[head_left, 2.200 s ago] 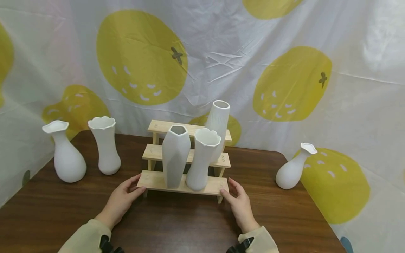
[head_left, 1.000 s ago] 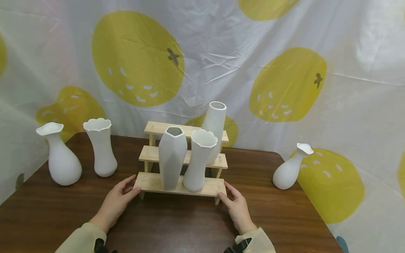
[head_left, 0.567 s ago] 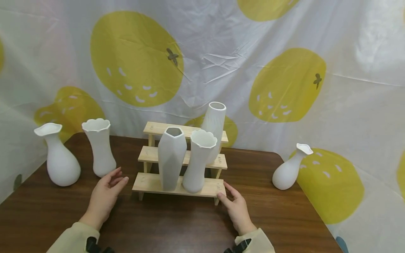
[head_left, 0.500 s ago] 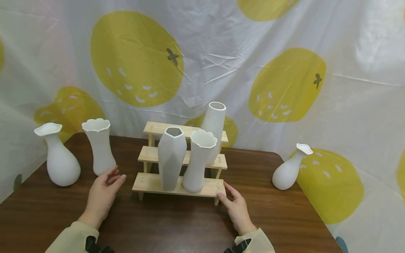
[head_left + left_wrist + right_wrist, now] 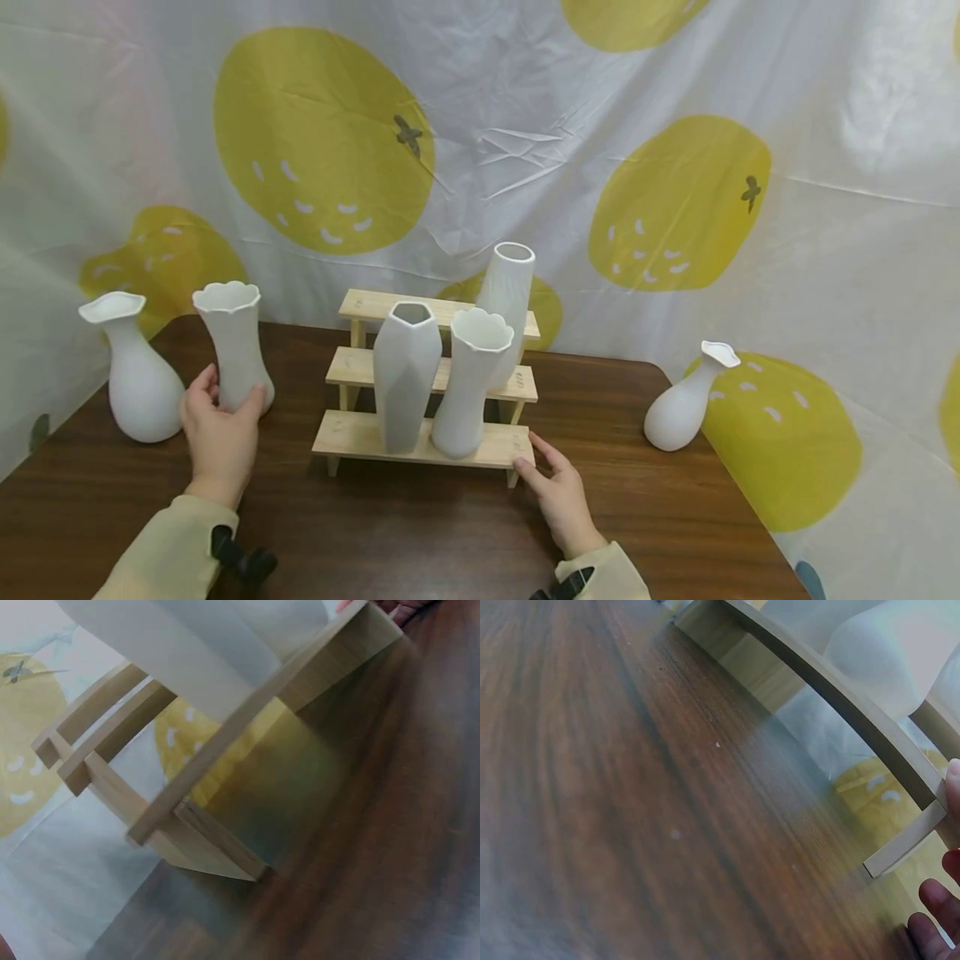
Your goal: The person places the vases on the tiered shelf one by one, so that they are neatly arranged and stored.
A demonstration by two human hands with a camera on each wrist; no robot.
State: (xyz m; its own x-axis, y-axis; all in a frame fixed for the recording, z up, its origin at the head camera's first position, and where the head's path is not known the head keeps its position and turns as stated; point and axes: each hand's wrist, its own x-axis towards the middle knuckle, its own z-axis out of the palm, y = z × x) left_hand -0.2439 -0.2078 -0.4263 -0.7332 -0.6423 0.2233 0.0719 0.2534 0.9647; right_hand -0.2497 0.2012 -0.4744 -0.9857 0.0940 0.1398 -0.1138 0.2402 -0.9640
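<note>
On the left, a white vase with a scalloped rim point(image 5: 236, 333) stands on the table. My left hand point(image 5: 221, 433) holds its lower body, thumb on the right side and fingers on the left. A three-tier wooden stand point(image 5: 352, 429) is in the middle of the table. My right hand point(image 5: 558, 492) pinches the right end of its lowest shelf, thumb at the front edge; its fingertips point(image 5: 934, 900) show by the stand's leg in the right wrist view. The lowest shelf bears a faceted vase point(image 5: 407, 375) and another scalloped vase point(image 5: 472, 383). Behind them rises a tall tapered vase point(image 5: 510, 287).
A round-bellied white vase with a flared mouth point(image 5: 142, 375) stands just left of my left hand. A smaller similar vase point(image 5: 686, 404) is near the right edge of the brown table point(image 5: 637, 517). A fruit-print curtain point(image 5: 525, 125) hangs behind.
My left hand has let go of the stand's left end, moved left and taken hold of the scalloped vase. The right hand stays at the stand's right end. The view shifted slightly earlier.
</note>
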